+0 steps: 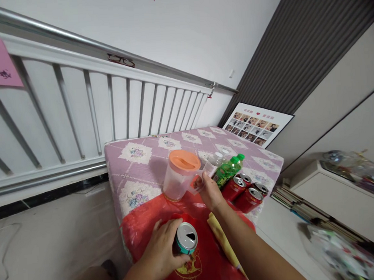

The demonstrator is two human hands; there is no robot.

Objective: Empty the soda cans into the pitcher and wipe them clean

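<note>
My left hand (161,245) is wrapped round an opened drink can (187,236) with a silver top and a teal band, upright over a red plastic bag (210,257) with a gold print. A frosted plastic pitcher (177,180) stands beyond it, covered by an orange lid (184,160). My right hand (211,193) closes on the pitcher's clear handle, its fingers partly hidden behind. Beneath my right forearm lies a folded yellow cloth (223,243).
Right of the pitcher stand several red cans (248,199), green bottles (228,169) and clear bottles. A floral cloth (137,160) covers the table. Along the wall runs a white radiator (134,105); a photo board (257,125) leans behind, and a cluttered shelf (323,186) is at right.
</note>
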